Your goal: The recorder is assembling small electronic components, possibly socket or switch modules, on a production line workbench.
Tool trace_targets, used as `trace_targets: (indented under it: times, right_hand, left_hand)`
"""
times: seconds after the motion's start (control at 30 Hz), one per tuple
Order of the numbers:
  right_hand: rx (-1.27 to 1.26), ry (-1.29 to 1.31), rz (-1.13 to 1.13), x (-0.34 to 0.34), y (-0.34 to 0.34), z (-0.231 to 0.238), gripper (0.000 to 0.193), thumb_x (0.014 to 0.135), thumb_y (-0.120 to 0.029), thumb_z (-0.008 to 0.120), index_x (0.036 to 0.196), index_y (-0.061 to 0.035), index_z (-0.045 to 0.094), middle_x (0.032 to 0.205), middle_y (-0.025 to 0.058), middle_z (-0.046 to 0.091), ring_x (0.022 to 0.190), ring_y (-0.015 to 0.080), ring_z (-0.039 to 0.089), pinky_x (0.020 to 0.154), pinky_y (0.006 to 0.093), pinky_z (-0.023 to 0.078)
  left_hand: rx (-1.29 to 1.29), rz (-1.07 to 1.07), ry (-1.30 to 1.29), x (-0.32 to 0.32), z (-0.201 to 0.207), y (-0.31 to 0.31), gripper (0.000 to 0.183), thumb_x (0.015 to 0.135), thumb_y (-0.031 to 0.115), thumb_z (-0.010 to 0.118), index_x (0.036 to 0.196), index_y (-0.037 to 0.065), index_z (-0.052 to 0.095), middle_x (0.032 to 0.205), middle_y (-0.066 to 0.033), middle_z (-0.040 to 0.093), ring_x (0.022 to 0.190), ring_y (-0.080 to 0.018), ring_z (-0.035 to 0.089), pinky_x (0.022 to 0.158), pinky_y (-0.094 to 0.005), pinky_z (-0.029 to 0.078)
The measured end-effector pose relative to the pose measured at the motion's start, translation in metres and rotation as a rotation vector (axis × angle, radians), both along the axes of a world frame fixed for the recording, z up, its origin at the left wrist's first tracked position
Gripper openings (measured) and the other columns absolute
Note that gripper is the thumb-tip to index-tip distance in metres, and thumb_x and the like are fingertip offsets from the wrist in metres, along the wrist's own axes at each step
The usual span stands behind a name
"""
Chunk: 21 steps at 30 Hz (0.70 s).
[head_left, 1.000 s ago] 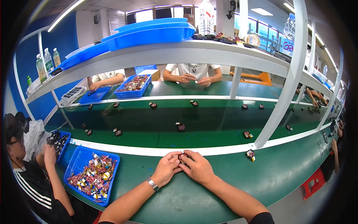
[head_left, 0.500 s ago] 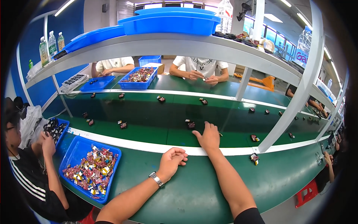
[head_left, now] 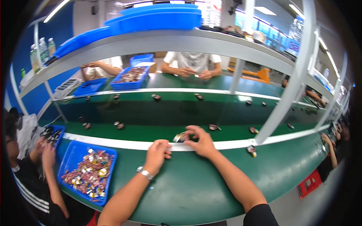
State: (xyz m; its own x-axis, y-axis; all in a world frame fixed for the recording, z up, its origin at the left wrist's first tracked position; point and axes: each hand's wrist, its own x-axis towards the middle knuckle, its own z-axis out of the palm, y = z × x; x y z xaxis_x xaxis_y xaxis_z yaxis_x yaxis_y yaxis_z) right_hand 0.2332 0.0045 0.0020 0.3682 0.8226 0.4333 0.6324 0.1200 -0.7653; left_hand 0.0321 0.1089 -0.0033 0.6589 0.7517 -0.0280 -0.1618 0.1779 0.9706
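My right hand (head_left: 201,142) is over the white rail of the belt, its fingers bent around a small electronic part (head_left: 180,138). That part looks silvery and yellowish with a dark red side, and is smeared by motion. To its left, my left hand (head_left: 157,155) is loosely curled above the rail's near edge, with nothing visible in it. A metal watch is on that wrist. Just beyond my right hand another small part (head_left: 214,127) lies on the green belt (head_left: 162,128). One more part (head_left: 251,150) rests on the near bench by the upright post.
A blue tray (head_left: 114,160) heaped with similar parts stands on the green bench at left. Beside it a co-worker (head_left: 47,158) handles dark pieces over another tray. An overhead shelf (head_left: 158,40) and its slanting post (head_left: 281,94) cross the view. Across the belt people are seated.
My right hand has drawn back from the belt toward the rail and now has a part at its fingertips. My left hand has shifted slightly left. The view has shifted, and belt parts appear displaced.
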Motion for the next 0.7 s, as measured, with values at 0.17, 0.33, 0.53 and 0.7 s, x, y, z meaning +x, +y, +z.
trace_targets:
  times: [0.17, 0.33, 0.53, 0.7]
  right_hand:
    - [-0.04, -0.155, 0.308, -0.045, -0.047, 0.005, 0.069, 0.076, -0.018, 0.081, 0.137, -0.0066, 0.05, 0.124, 0.0124, 0.061, 0.12, 0.0319, 0.053, 0.104, 0.0405, 0.042]
    - [-0.062, -0.196, 0.327, -0.046, -0.054, 0.015, 0.072, 0.076, -0.019, 0.08, 0.14, -0.0095, 0.049, 0.129, 0.0132, 0.053, 0.119, 0.0338, 0.051, 0.104, 0.041, 0.043]
    - [0.165, -0.301, 0.281, -0.056, -0.054, 0.026, 0.041, 0.078, -0.007, 0.064, 0.118, -0.005, 0.06, 0.123, 0.0146, 0.058, 0.115, 0.0358, 0.053, 0.101, 0.0438, 0.043]
    - [0.155, -0.475, 0.157, -0.042, -0.066, 0.02, 0.025, 0.075, -0.01, 0.074, 0.098, -0.0067, 0.063, 0.122, 0.0129, 0.057, 0.113, 0.0337, 0.056, 0.094, 0.0433, 0.047]
  left_hand:
    - [-0.069, -0.486, 0.116, -0.028, 0.01, 0.012, 0.04, 0.105, 0.028, 0.043, 0.124, -0.005, 0.056, 0.097, -0.0124, 0.068, 0.079, -0.0186, 0.067, 0.068, -0.0289, 0.055]
    - [-0.093, -0.668, 0.162, -0.014, 0.023, -0.01, 0.035, 0.105, 0.02, 0.043, 0.126, -0.006, 0.055, 0.095, -0.0152, 0.068, 0.079, -0.0228, 0.07, 0.068, -0.0295, 0.056]
    - [-0.106, -0.465, 0.028, -0.025, 0.022, -0.02, 0.034, 0.101, 0.016, 0.05, 0.13, 0.0, 0.052, 0.119, -0.0157, 0.062, 0.106, -0.0245, 0.064, 0.089, -0.0395, 0.057]
    - [-0.186, -0.467, -0.018, 0.0, 0.015, -0.033, 0.029, 0.101, 0.011, 0.046, 0.129, 0.003, 0.048, 0.12, -0.0148, 0.06, 0.11, -0.0253, 0.063, 0.1, -0.0448, 0.052]
